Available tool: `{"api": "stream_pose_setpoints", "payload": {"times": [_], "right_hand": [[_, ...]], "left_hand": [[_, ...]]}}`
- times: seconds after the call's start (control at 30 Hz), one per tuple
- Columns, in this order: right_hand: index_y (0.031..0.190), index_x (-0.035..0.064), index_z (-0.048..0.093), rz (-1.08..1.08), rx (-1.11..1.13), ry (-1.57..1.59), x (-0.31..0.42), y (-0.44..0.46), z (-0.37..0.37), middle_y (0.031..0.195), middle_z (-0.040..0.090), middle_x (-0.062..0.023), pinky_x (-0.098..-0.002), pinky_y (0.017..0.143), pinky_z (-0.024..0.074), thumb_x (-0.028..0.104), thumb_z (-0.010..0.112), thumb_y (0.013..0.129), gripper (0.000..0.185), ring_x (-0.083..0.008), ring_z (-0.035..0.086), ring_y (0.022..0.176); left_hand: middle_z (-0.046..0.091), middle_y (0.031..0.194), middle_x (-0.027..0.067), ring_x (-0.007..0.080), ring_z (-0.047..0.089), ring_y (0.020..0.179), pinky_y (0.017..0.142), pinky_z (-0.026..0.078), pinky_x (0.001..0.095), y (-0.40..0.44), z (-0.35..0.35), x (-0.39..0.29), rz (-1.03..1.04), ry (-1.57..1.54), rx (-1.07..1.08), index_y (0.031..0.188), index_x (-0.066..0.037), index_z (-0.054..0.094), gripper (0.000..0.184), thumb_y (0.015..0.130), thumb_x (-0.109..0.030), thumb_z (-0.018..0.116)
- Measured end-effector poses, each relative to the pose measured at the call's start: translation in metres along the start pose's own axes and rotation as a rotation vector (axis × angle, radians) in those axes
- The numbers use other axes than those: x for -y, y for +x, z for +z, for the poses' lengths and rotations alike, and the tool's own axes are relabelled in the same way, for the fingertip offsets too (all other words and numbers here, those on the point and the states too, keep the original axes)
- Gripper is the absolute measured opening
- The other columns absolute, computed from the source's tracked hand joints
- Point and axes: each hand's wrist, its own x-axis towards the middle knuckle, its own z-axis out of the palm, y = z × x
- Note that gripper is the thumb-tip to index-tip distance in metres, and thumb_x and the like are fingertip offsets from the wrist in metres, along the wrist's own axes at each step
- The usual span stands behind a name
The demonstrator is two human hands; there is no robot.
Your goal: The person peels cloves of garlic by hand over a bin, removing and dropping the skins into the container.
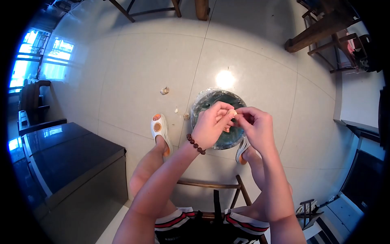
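Note:
My left hand (pixel 213 124), with a dark bead bracelet (pixel 195 144) at its wrist, pinches a small pale piece (pixel 232 112) between thumb and fingers. On the other side my right hand (pixel 255 124) has its fingertips closed on the same piece. The piece looks like a garlic clove, though it is too small to be sure. Both hands are above a round bin (pixel 203 97) lined with clear plastic, its inside dark green. The hands hide part of the bin's opening.
Pale scraps (pixel 164 90) lie on the tiled floor (pixel 150 61) left of the bin, with a small round one (pixel 187 116) close beside it. My feet in white shoes (pixel 159 127) flank the bin. A dark glossy cabinet (pixel 73 154) stands at left; wooden furniture legs (pixel 308 37) are at upper right.

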Motion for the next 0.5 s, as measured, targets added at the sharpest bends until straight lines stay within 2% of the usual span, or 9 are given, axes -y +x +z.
{"api": "stream_pose_setpoints", "payload": {"times": [0.1,0.17,0.2,0.27,0.37,0.4,0.47,0.5], "right_hand": [[0.095,-0.0058,0.073,0.033,0.059,-0.054,-0.005,0.0,-0.001,0.077,0.073,-0.016,-0.0284,0.064,0.0553,0.001,0.07,0.088,0.011,-0.0153,0.07,0.067],[0.093,-0.0067,0.072,0.029,0.093,-0.146,-0.007,-0.001,-0.002,0.071,0.07,-0.0072,-0.0249,0.061,0.0525,0.004,0.07,0.092,0.011,-0.0097,0.065,0.065],[0.093,-0.0067,0.072,0.033,0.094,-0.146,-0.007,-0.001,-0.002,0.071,0.07,-0.0072,-0.0249,0.061,0.0525,0.004,0.07,0.092,0.011,-0.0097,0.065,0.065],[0.089,-0.0065,0.071,0.008,0.086,-0.163,-0.007,-0.001,-0.001,0.067,0.067,-0.0059,-0.0243,0.056,0.0479,0.003,0.07,0.091,0.01,-0.0078,0.061,0.061],[0.086,-0.0064,0.07,-0.032,0.06,-0.189,-0.008,0.001,0.001,0.065,0.065,-0.0044,-0.0239,0.055,0.0442,0.003,0.069,0.09,0.01,-0.0065,0.057,0.059],[0.086,-0.0064,0.07,-0.032,0.06,-0.189,-0.007,0.001,0.002,0.065,0.065,-0.0044,-0.0239,0.055,0.0442,0.003,0.069,0.09,0.01,-0.0065,0.057,0.059],[0.085,-0.0056,0.07,-0.021,0.039,-0.154,-0.006,0.002,0.003,0.062,0.064,-0.0117,-0.0288,0.054,0.0448,0.002,0.069,0.087,0.008,-0.0121,0.055,0.055],[0.085,-0.0056,0.07,-0.02,0.04,-0.154,-0.008,0.002,0.003,0.062,0.064,-0.0117,-0.0288,0.054,0.0448,0.002,0.069,0.087,0.008,-0.0121,0.055,0.055]], "left_hand": [[0.073,0.099,0.0109,0.0145,0.072,0.085,0.068,0.056,0.0263,0.0,-0.001,0.003,0.025,0.041,-0.021,0.112,0.004,0.06,0.02,0.103,-0.013,0.06],[0.074,0.092,0.0118,0.0141,0.072,0.081,0.068,0.056,0.0267,-0.002,0.002,-0.001,0.021,0.12,-0.044,0.109,0.005,0.062,0.02,0.102,-0.014,0.06],[0.074,0.092,0.0118,0.0141,0.072,0.081,0.068,0.056,0.0267,-0.002,0.001,-0.002,0.018,0.119,-0.044,0.109,0.005,0.062,0.02,0.102,-0.014,0.06],[0.075,0.095,0.0117,0.012,0.073,0.083,0.071,0.057,0.0252,0.0,-0.004,-0.003,0.047,0.375,-0.02,0.112,0.005,0.062,0.023,0.105,-0.015,0.056],[0.075,0.091,0.0126,0.0113,0.072,0.08,0.07,0.058,0.0263,-0.001,-0.004,-0.012,0.075,0.446,-0.027,0.11,0.006,0.063,0.025,0.105,-0.018,0.056],[0.075,0.091,0.0126,0.0113,0.072,0.08,0.07,0.058,0.0263,0.0,-0.004,-0.008,0.075,0.446,-0.027,0.11,0.006,0.063,0.025,0.105,-0.018,0.056],[0.073,0.082,0.0132,0.0157,0.074,0.077,0.066,0.057,0.0278,0.002,-0.003,0.004,0.066,0.293,-0.062,0.105,0.006,0.062,0.024,0.104,-0.017,0.057],[0.073,0.082,0.0132,0.0157,0.074,0.077,0.066,0.057,0.0278,0.003,-0.003,0.006,0.065,0.292,-0.063,0.105,0.006,0.062,0.024,0.104,-0.017,0.057]]}}
